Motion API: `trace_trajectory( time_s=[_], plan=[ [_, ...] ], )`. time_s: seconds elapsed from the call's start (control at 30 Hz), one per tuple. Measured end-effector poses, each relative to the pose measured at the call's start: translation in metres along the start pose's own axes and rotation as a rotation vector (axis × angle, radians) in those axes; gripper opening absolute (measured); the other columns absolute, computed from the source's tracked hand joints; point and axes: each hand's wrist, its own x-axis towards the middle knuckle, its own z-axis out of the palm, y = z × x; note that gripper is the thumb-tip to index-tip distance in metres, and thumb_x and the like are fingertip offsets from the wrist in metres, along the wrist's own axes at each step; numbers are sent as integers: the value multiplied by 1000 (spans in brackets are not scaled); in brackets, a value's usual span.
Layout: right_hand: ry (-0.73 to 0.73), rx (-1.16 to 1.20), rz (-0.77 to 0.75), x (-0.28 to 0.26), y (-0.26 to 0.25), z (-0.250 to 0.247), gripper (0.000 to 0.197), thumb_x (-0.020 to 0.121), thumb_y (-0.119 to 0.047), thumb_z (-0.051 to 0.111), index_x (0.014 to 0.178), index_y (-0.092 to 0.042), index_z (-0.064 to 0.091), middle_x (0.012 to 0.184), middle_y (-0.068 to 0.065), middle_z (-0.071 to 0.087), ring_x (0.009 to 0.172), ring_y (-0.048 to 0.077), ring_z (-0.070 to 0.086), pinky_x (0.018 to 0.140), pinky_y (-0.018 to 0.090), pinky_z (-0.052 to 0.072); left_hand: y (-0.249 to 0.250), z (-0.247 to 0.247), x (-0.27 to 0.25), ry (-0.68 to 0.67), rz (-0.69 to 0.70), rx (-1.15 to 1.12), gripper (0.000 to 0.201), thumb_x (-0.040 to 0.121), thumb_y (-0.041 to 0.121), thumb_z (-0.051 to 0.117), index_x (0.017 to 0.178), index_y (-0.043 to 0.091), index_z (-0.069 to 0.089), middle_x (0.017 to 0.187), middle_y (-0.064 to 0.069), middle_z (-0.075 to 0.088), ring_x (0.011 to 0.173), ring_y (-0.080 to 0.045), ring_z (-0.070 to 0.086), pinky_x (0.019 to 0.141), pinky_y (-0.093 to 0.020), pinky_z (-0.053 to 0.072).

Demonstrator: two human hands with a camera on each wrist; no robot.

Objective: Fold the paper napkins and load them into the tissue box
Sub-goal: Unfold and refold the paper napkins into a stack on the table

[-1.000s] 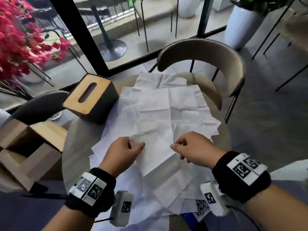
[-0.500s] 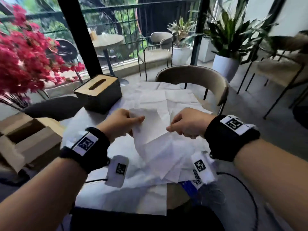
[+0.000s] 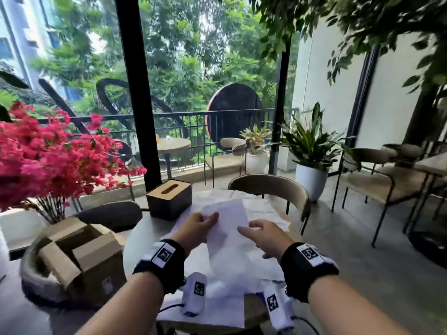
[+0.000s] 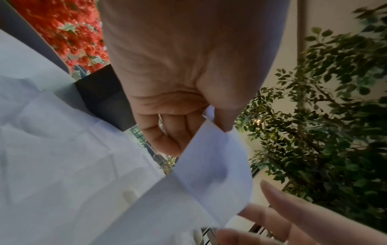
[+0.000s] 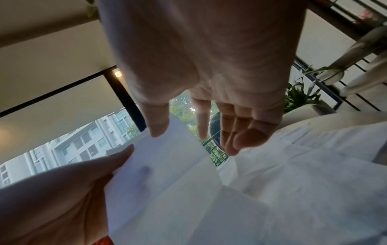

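Indoors, round table [image 3: 145, 238] under napkins [image 3: 263, 209], left hand [image 3: 196, 228] pinching one, right hand [image 3: 263, 235] loose.

Both bare arms wear a thick black wristband [image 3: 161, 264] with a white square-code tag on top, and a small white camera [image 3: 194, 294] with a black code mark hangs under each wrist, trailing a thin black cable.

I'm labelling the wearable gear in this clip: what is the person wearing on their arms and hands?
Both forearms are bare, with no sleeves or gloves. The left hand and right hand each have a black wristband topped with a white patch printed with a black square marker. Under each wrist hangs a small white camera unit bearing another marker, trailing a thin dark cable.
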Motion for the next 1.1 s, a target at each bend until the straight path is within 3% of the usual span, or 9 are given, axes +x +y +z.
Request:
trace_trajectory(
  time_s=[0.1,0.2,0.27,0.37,0.57,0.7,0.8,0.93,1.1],
  plan=[
    [-92,161,33,9,1,-1,75,76,-70,73,136,-27,59,136,-6,61,122,18,55,83,37,51,14,-4,1,-86,36,-33,27,103,26,60,91,4,69,83,-10,74,67,-15,71,62,-27,59],
    [-212,275,-1,18,-1,-3,48,84,-59,73,120,-26,72,123,-10,73,120,15,60,92,38,44,24,-8,12,-135,43,-106,28,102,29,61,102,3,72,93,-13,78,78,-21,75,71,-33,61],
    [-274,359,-53,25,0,-2,42,87,-42,78,120,-16,73,121,0,76,118,21,66,93,34,50,29,-11,23,-147,23,-144,32,101,33,61,107,3,72,100,-16,78,85,-25,74,80,-40,59],
    [-355,528,-105,38,6,0,56,78,-28,84,122,5,69,123,21,72,119,38,66,107,51,50,30,-14,41,-77,-4,-163,34,102,34,60,109,4,73,99,-14,78,83,-24,74,77,-39,62],
    [-338,517,-151,46,3,2,52,73,-25,91,109,7,74,118,27,71,103,32,70,102,47,51,12,-15,57,31,-131,-140,43,102,41,60,121,4,69,95,-10,74,72,-19,69,56,-25,55],
    [-251,511,-165,48,3,3,40,77,-24,82,104,3,76,113,24,74,98,29,71,98,47,51,-7,-16,46,-40,-139,-192,69,88,60,68,146,38,38,115,-2,71,85,-19,75,74,-36,62],
    [-196,474,-198,50,6,2,23,82,-20,80,95,-2,78,106,22,76,94,28,72,94,46,53,-23,-21,37,-149,-133,-245,74,75,74,73,136,46,43,115,-15,74,96,-28,75,94,-48,58],
    [-173,463,-263,50,3,-2,25,80,-22,80,95,-2,78,101,21,77,88,26,74,82,35,59,-24,-26,29,-179,22,9,47,84,53,78,120,24,73,83,-2,71,70,-14,59,69,-29,47],
    [-224,380,-315,50,0,-12,21,86,-14,78,101,1,77,99,18,78,85,22,73,74,29,58,-23,-28,30,-75,176,210,23,86,40,81,82,18,79,71,-1,65,68,-12,51,67,-30,39]
  ],
)
